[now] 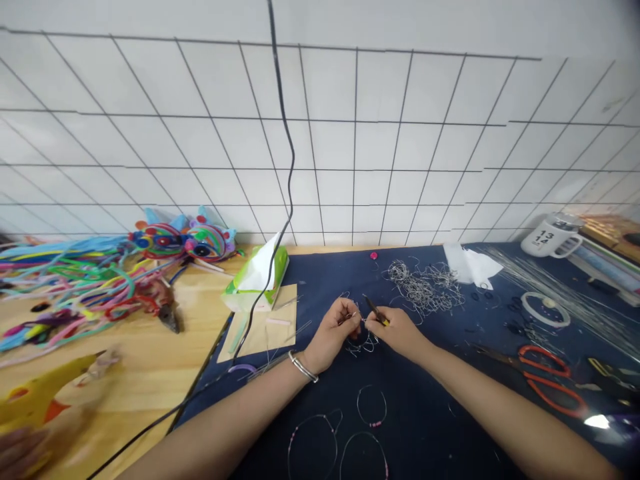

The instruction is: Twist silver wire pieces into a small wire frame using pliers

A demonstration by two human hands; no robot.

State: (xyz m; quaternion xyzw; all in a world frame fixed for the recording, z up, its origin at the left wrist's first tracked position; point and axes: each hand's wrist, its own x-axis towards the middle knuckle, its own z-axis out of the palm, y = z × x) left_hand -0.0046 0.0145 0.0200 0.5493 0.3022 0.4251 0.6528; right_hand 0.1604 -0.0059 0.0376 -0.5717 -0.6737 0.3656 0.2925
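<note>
My left hand (336, 331), with a silver bangle at the wrist, pinches a piece of thin silver wire (369, 343) that curls below the fingers. Close on its right, my right hand (395, 330) is closed around a small tool (377, 313) with a dark tip and a yellow part; its fingertips also meet the wire. The exact grip on the wire is too small to make out. Nearer to me on the dark blue cloth (425, 427) lie wire loops with pink beads, one of them small (372, 407).
A tangled wire pile (425, 287) lies behind my hands, with orange-handled scissors (550, 380) and a white mug (550, 237) at right. A tissue pack (257, 277) stands left. Another person's hand (23, 453) holds a yellow glue gun (43, 393). A black cable (291, 160) hangs in front.
</note>
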